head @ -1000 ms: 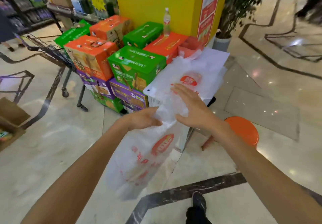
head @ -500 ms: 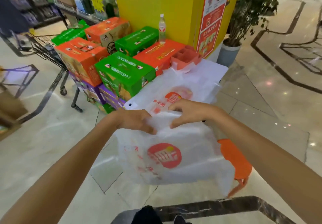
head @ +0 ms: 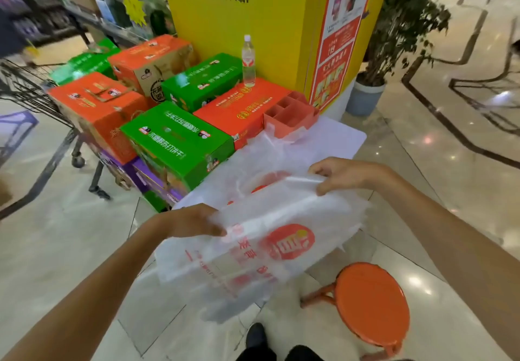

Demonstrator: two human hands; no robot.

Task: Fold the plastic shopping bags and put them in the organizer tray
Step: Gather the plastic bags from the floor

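At the bottom of the frame a dark shoe [head: 256, 335] stands on the tiled floor, and to the lower right is an orange stool [head: 371, 303], pushed aside, probably so the person can stand close to the work.

In the centre, both hands hold one plastic shopping bag [head: 261, 251], white and half transparent with a red round logo. The left hand [head: 194, 221] grips the left edge with the fingers curled round the film. The right hand [head: 342, 175] pinches the upper right edge between thumb and fingers. The bag is stretched between them and hangs in front of the table edge; I judge it is held taut like this so the film becomes flat before the first fold.

Behind the hands is a white table [head: 340, 141], and more bags [head: 253, 161] lie on it, not yet folded, waiting near for their turn. At the far end of the table, right of centre in the frame, stands the orange organizer tray [head: 289, 116] with its dividers; no folded bag shows inside it.

To the left are stacked green and orange cartons [head: 174, 138], and a water bottle [head: 248, 61] stands upright on one of them, before a yellow pillar [head: 253, 23].
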